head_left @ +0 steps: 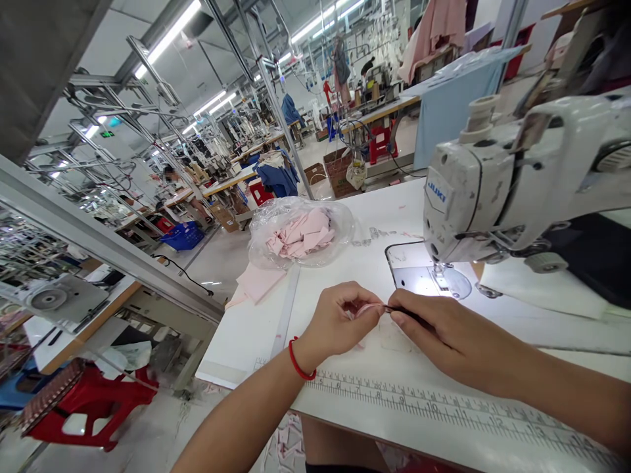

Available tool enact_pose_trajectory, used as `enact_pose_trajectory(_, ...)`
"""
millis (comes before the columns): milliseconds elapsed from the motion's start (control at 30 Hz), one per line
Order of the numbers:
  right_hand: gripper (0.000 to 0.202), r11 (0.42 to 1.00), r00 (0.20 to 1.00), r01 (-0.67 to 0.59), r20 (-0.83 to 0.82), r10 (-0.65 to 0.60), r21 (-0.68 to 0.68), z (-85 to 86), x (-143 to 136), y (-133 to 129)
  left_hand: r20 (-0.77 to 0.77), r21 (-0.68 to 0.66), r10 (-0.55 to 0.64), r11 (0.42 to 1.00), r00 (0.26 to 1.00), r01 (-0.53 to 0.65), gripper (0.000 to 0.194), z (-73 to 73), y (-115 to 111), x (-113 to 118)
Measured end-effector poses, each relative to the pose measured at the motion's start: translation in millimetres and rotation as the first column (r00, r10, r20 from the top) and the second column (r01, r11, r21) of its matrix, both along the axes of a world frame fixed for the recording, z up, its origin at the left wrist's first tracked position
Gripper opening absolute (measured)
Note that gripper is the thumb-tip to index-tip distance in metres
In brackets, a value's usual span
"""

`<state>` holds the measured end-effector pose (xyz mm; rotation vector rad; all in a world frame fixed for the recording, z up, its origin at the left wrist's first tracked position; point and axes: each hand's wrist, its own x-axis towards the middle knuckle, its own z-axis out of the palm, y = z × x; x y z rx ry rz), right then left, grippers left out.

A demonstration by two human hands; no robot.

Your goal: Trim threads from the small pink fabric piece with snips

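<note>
My left hand, with a red cord at its wrist, pinches a small pink fabric piece between thumb and fingers. My right hand is closed around a slim dark tool that looks like tweezers. Its tip meets the edge of the pink piece, where the fingertips of both hands almost touch. Most of the tool is covered by my right fingers. Both hands are above the white table, in front of the sewing machine and its lit needle area.
A clear plastic bag of pink cut pieces lies at the back left, beside a flat pink piece. A printed ruler runs along the front edge. Dark fabric lies right of the machine. A red stool stands left on the floor.
</note>
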<state>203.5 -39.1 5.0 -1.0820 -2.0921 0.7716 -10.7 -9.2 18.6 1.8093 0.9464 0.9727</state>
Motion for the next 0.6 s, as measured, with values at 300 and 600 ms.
enact_pose_trajectory(300, 0.043, 0.986, 0.958, 0.089, -0.259, -0.123, -0.138, -4.6, 0, 8, 0.139, -0.298, -0.033, 0.952, 0.99, 0.074, 0.036, 6.7, 1, -2)
enact_pose_trajectory(600, 0.054, 0.873, 0.869, -0.068, -0.458, -0.186, -0.483, -7.9, -1, 20, 0.276, -0.408, -0.019, 0.903, 0.961, 0.135, 0.046, 4.8, 4, -4)
